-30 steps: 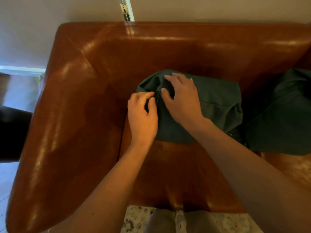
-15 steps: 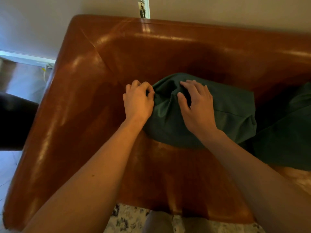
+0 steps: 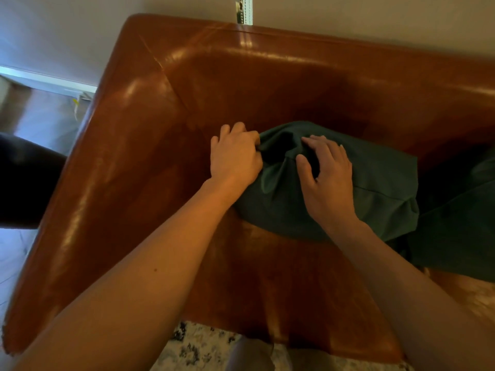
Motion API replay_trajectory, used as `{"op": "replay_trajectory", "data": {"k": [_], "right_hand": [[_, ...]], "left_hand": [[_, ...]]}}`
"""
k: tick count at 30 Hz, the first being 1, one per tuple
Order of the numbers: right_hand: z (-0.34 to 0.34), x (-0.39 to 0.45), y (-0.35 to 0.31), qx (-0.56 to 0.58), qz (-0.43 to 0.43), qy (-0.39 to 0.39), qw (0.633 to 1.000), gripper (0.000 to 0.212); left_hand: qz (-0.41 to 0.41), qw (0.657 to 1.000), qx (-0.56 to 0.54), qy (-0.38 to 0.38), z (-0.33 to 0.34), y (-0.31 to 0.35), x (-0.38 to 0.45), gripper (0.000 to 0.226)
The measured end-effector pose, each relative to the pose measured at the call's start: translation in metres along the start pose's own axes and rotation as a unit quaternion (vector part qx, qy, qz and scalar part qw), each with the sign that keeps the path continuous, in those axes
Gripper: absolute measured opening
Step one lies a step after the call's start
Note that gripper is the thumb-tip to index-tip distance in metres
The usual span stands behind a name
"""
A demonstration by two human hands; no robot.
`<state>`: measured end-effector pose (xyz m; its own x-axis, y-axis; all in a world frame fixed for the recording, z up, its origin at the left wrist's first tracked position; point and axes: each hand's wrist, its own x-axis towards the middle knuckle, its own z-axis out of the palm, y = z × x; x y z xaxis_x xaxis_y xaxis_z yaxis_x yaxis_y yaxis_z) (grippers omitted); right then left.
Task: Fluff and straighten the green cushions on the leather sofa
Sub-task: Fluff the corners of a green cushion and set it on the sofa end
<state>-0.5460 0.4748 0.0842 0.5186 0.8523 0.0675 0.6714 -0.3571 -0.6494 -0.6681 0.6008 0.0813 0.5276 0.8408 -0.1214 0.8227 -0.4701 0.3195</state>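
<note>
1. A dark green fabric cushion (image 3: 375, 188) lies on the seat of a glossy brown leather sofa (image 3: 150, 162), leaning toward the backrest. Its long axis runs left to right along the seat, with its bunched left end pointing at the sofa's left armrest.
2. Two green cushions show: this one, and a second dark green cushion (image 3: 460, 223) at the right edge, just beside the first and cut off by the frame.
3. The left hand (image 3: 234, 156) has its fingers curled tight, gripping the gathered fabric at the cushion's left end.
4. The right hand (image 3: 328, 178) rests on top of the cushion, its fingers slightly spread and bent, with the thumb pressing into a fold.
5. Both bare forearms reach in from below.
6. A speckled light rug (image 3: 195, 346) lies in front of the sofa, and a pale wall (image 3: 375, 17) stands behind it.
</note>
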Motion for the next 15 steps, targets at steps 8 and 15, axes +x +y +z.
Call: {"op": "replay_trajectory", "data": {"k": [8,15], "right_hand": [[-0.011,-0.006,-0.002,0.035,0.020,0.008,0.999,0.031],[-0.025,0.055,-0.037,-0.086,-0.075,-0.044,0.993,0.032]], "left_hand": [[-0.021,0.977,-0.209,0.046,-0.006,0.000,-0.005,0.012],[-0.017,0.969,-0.237,0.075,-0.006,0.003,-0.011,0.007]]}}
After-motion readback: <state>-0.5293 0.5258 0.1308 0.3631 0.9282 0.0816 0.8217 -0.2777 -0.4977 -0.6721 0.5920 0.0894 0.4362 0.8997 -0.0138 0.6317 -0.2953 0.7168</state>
